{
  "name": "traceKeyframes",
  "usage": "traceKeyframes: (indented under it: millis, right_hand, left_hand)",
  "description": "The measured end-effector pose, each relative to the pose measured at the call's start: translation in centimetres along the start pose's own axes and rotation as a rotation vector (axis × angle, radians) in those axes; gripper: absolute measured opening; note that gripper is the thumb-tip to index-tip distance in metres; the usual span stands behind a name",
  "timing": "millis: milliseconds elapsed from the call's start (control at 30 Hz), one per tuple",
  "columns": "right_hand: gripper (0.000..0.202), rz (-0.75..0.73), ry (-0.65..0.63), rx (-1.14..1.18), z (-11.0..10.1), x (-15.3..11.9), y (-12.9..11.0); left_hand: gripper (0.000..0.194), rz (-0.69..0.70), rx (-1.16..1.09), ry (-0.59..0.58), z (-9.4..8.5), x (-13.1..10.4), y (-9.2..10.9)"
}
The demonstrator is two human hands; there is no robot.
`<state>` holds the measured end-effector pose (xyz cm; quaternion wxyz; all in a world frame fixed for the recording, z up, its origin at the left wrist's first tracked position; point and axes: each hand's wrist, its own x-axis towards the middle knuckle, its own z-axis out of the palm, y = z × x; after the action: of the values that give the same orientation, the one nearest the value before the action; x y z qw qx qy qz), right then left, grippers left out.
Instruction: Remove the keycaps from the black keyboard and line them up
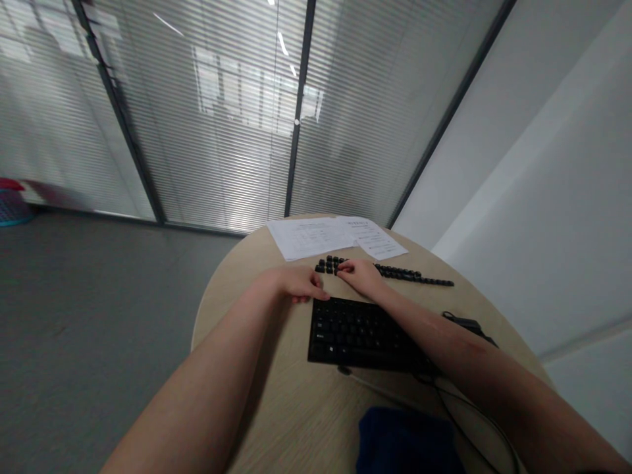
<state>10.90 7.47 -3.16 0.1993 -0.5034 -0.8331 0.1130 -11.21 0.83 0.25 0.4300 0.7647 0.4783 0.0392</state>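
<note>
A black keyboard [350, 332] lies on the round wooden table [276, 421], its right part hidden under my right forearm. My left hand [302, 283] rests at the keyboard's upper left corner, fingers curled and the thumb side near its edge; whether it holds anything is hidden. Beyond the keyboard, loose black keycaps [402, 273] stand in rows. My right hand [358, 273] is among the left keycaps, its fingers pinched together at one, too small to make out clearly.
Printed papers [311, 238] lie at the table's far edge. A black object with a cord [469, 324] is at the right. Dark blue cloth [405, 441] and cables [474, 401] are near the front. A basket [12, 205] stands on the floor at far left.
</note>
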Motion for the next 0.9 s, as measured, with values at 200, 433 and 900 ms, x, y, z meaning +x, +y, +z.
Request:
traceKeyframes:
  millis: [200,433,900]
  right_hand:
    - [0.027,-0.02,0.022,-0.044,-0.1,-0.2,-0.3]
    - [0.018,-0.019,0.028,-0.098,0.0,-0.1,-0.6]
    - [0.022,-0.028,0.051,-0.132,-0.3,-0.4,-1.1]
  left_hand:
    - [0.056,-0.018,0.01,0.011,0.0,0.0,0.1]
    - [0.064,-0.044,0.031,0.051,0.0,-0.2,0.5]
    - [0.066,-0.048,0.028,0.054,0.0,-0.1,0.4]
